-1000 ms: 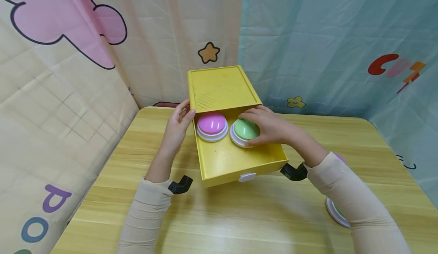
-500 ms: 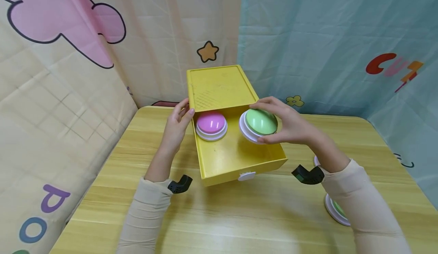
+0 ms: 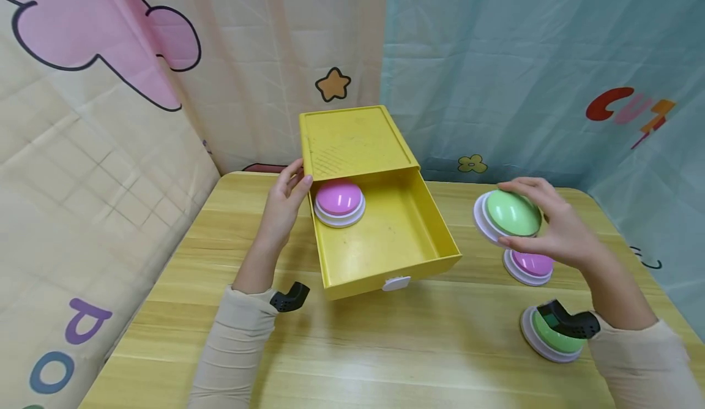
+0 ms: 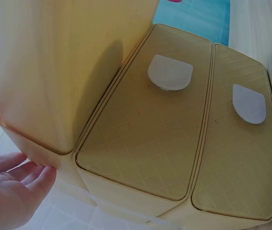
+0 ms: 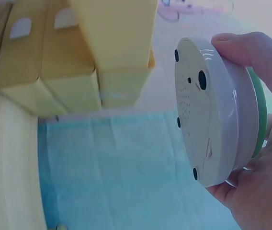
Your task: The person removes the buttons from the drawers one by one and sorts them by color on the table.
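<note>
A yellow drawer cabinet point(image 3: 358, 139) stands at the back of the table, its top drawer point(image 3: 404, 228) pulled out. My left hand point(image 3: 283, 201) rests on the cabinet's left side, thumb at the front edge and fingertips against the side wall in the left wrist view. A pink buzzer point(image 3: 339, 199) with a white base sits in the drawer's back left corner. To the right of the drawer, my right hand point(image 3: 559, 222) holds a green buzzer point(image 3: 512, 214) in the air between thumb and fingers. Its white underside point(image 5: 198, 110), with dark feet and small holes, shows in the right wrist view.
Another pink buzzer point(image 3: 531, 266) and another green buzzer point(image 3: 553, 332) lie on the wooden table point(image 3: 385, 348) at the right, below my right hand and wrist. Two lower drawers point(image 4: 145, 115) are closed, with white handles. Printed cloth point(image 3: 496, 78) hangs close behind the table.
My right hand has lifted the green buzzer out of the drawer and carried it right, past the drawer's side. The left hand and the pink buzzer in the drawer have stayed put.
</note>
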Available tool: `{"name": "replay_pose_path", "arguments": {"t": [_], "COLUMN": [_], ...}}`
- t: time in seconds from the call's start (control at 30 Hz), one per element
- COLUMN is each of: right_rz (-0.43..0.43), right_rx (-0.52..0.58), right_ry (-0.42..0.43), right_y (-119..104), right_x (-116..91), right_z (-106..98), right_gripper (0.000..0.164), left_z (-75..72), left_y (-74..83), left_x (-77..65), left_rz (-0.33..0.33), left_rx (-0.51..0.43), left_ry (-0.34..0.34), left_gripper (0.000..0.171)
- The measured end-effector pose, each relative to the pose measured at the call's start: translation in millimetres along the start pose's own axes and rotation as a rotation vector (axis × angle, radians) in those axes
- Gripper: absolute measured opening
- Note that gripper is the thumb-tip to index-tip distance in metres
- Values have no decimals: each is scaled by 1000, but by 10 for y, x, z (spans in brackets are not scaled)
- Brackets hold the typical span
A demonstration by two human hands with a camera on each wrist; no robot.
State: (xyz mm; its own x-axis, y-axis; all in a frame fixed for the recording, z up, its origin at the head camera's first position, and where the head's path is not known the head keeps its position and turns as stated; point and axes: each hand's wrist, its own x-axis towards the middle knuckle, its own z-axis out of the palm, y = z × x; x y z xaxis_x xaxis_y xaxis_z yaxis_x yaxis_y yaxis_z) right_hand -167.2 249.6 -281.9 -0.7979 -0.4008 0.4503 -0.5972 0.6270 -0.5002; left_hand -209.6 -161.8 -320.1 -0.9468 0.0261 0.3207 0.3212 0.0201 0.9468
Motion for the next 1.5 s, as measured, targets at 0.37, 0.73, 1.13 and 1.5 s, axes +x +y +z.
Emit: {"name": "replay_pose_path", "arguments": {"t": [0.37,0.73,1.13,1.5], "right_rz": [325,582,720,746], "right_rx": [-110,-192,-166,-117], "right_ry": [88,106,-9,-76], "right_y": [543,998,1450,1513], "right_x": [-1087,-1916,-2326,-2395], "right_z": [-243,-178,-95,-62], "right_gripper": [77,84,85,87], "left_z": [20,-8,-5,12], "left_y": [-10,-12,-8,-12], "left_x": [8,3,4,3], "left_rz": [8,5,-5,0], "left_rx": [-27,-22,-29,-36], "left_ry": [2,8,6,5], "left_gripper": [50,52,54,54]}}
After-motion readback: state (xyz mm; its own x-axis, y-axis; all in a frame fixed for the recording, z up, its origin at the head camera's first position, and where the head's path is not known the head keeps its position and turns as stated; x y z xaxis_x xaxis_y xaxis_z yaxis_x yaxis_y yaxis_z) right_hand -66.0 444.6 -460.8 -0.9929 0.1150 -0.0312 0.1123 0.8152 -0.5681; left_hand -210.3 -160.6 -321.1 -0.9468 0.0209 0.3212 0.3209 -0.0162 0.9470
